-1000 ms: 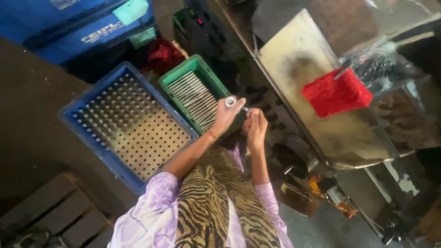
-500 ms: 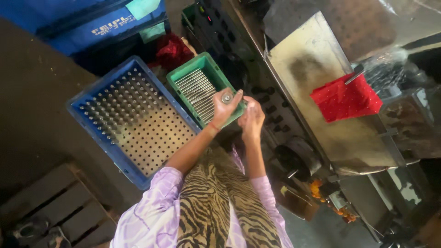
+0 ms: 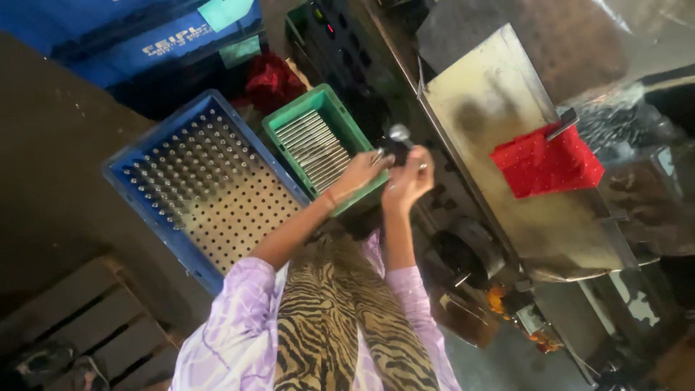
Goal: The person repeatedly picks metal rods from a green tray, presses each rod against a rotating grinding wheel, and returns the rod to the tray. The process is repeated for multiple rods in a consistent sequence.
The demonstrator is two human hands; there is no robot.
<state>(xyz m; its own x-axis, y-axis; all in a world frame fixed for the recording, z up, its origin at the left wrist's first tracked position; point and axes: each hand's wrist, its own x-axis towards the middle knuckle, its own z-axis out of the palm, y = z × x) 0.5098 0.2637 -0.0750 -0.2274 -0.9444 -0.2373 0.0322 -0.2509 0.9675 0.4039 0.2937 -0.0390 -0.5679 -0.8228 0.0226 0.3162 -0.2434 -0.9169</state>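
Dim workshop; metal worktop (image 3: 507, 130) at 1 o'clock, red cloth (image 3: 546, 163) draped on its edge. Blue perforated tray (image 3: 195, 188) at 9 o'clock, partly filled with upright pins. Green crate (image 3: 289, 119) of steel rods (image 3: 315, 148) just beside it. Left hand (image 3: 362, 170) and right hand (image 3: 409, 181) raised together at centre over crate corner, both grips pinching small round-headed metal part (image 3: 398, 134). Risk, judged: part slipping from fingertip pinch, dropping behind crate, since held clear of any support.

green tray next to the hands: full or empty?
Partly full. The green tray holds a row of thin metal rods lying side by side across its middle; bare green floor shows at its near and far ends.
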